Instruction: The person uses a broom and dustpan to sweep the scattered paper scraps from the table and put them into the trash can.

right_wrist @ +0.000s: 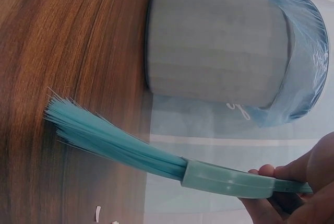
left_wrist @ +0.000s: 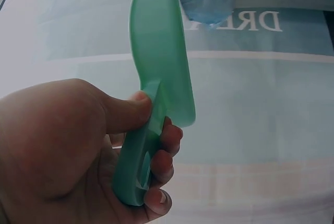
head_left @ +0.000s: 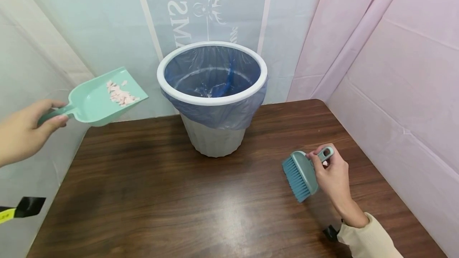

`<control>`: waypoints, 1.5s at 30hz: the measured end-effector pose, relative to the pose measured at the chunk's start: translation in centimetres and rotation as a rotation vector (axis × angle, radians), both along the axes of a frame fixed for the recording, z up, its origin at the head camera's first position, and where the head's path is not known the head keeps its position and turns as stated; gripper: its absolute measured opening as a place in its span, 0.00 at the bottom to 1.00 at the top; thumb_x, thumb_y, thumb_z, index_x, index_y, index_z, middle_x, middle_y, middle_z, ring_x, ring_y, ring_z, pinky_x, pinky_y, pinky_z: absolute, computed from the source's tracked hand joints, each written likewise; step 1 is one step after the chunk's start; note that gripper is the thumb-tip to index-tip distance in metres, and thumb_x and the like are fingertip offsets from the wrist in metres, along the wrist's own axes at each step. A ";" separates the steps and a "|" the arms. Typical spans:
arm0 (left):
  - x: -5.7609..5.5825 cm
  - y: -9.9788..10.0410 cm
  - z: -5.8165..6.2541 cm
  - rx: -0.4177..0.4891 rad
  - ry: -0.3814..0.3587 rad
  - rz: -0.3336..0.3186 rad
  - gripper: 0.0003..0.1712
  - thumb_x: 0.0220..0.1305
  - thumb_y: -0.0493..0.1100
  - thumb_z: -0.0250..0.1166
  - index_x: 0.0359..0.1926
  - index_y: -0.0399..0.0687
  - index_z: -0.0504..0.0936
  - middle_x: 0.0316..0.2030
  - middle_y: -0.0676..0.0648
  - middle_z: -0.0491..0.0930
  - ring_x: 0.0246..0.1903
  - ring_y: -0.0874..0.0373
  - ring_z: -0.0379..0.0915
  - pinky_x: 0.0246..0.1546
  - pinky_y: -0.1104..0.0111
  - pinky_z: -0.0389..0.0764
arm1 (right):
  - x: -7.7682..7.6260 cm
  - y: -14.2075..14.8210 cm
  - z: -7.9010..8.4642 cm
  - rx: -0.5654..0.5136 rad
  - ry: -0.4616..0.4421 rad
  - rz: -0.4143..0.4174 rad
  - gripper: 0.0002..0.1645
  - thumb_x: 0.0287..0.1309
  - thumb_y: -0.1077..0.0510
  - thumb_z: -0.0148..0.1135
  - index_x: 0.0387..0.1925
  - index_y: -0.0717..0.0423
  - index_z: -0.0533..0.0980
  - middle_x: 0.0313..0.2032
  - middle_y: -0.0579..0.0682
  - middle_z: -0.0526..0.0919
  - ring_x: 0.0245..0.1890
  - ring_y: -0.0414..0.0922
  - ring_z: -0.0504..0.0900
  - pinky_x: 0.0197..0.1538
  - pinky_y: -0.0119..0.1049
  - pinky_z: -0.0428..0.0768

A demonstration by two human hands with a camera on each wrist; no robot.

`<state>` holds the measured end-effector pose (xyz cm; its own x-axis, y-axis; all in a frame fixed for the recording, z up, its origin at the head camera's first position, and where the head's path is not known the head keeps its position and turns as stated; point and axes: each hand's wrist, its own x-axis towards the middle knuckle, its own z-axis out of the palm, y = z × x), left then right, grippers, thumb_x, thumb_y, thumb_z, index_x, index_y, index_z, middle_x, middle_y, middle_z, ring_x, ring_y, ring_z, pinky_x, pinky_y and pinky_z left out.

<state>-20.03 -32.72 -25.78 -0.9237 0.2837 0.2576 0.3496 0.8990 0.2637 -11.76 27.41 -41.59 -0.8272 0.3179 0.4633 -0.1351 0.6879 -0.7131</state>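
Note:
My left hand (head_left: 30, 128) grips the handle of a mint-green dustpan (head_left: 95, 100), held up left of the trash can. Pale pink scraps (head_left: 120, 94) lie in a small heap near the pan's front lip. In the left wrist view, the thumb presses the handle (left_wrist: 138, 151) and the fingers wrap beneath it. My right hand (head_left: 333, 172) pinches the handle of a small teal hand brush (head_left: 305, 170) over the right part of the table. Its bristles (right_wrist: 115, 138) point down toward the wood. The white trash can (head_left: 215, 140) has a blue plastic liner (head_left: 222, 112) folded over its rim.
The brown wooden table (head_left: 161, 202) ends at rounded back corners. Pale cloth walls (head_left: 401, 90) stand behind and on both sides. A small pale scrap (right_wrist: 97, 213) lies on the table in the right wrist view. A black strap end (head_left: 30, 206) shows at the left.

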 end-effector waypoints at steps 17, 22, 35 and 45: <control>-4.4 1.5 6.4 0.019 -0.012 -0.028 0.22 0.74 0.38 0.44 0.60 0.23 0.59 0.41 0.19 0.69 0.42 0.22 0.64 0.36 0.33 0.65 | 0.0 -0.1 0.1 0.001 -0.003 0.006 0.05 0.57 0.68 0.60 0.35 0.61 0.72 0.32 0.53 0.84 0.32 0.26 0.79 0.31 0.15 0.75; -5.2 2.9 8.1 -0.043 -0.059 -0.021 0.24 0.74 0.42 0.44 0.61 0.26 0.58 0.43 0.21 0.70 0.44 0.25 0.65 0.36 0.35 0.65 | 0.0 -0.1 0.1 0.017 -0.009 0.006 0.05 0.57 0.68 0.60 0.35 0.61 0.72 0.32 0.51 0.84 0.31 0.26 0.79 0.31 0.15 0.75; -6.9 8.6 11.8 -0.179 0.005 -0.094 0.25 0.74 0.44 0.45 0.62 0.28 0.59 0.47 0.24 0.71 0.42 0.31 0.68 0.32 0.42 0.68 | 0.0 -0.2 0.3 0.013 -0.006 0.024 0.06 0.57 0.68 0.60 0.35 0.62 0.71 0.32 0.52 0.84 0.32 0.28 0.80 0.32 0.15 0.74; -7.3 12.8 12.6 -0.242 -0.014 -0.099 0.29 0.74 0.48 0.44 0.64 0.29 0.59 0.50 0.27 0.69 0.42 0.36 0.66 0.39 0.44 0.69 | 0.1 -0.3 0.3 0.014 0.007 0.018 0.06 0.55 0.69 0.61 0.34 0.61 0.72 0.31 0.52 0.84 0.32 0.33 0.82 0.32 0.15 0.75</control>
<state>-27.32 -19.90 -13.22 -0.8915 0.4244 0.1587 0.4366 0.8983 0.0502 -11.63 27.10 -41.25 -0.8295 0.2965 0.4734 -0.1527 0.6949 -0.7027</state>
